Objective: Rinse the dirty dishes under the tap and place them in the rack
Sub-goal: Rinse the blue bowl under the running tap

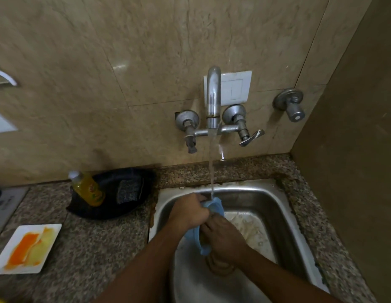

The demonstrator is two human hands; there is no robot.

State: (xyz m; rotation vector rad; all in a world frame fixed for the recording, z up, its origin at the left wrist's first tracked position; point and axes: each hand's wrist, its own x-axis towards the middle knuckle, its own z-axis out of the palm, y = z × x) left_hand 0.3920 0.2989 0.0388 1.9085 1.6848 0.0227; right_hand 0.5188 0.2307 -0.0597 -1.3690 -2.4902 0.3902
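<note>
two bare forearms reach up from the bottom edge into the steel sink. a large round steel dish lies in the near part of the basin, beneath the arms. above it both hands meet on a light blue bowl, held tilted on edge over the basin. the right hand covers the bowl's near side, fingers bent against it with the tips hidden behind the rim, so how firmly it grips cannot be told. the left hand is curled tight around the bowl's far-left rim. cloudy water pools on the sink floor just right of the hands.

on the speckled granite counter to the left sits a white square plate smeared with orange and yellow. farther back, a black tray holds a yellow dish-soap bottle and a dark scrubbing pad, side by side.

a thin stream of water falls from the wall-mounted tap onto the bowl's upper rim. a white switch plate sits on the tiled wall behind the spout, and a separate round valve is fixed well to its right.
</note>
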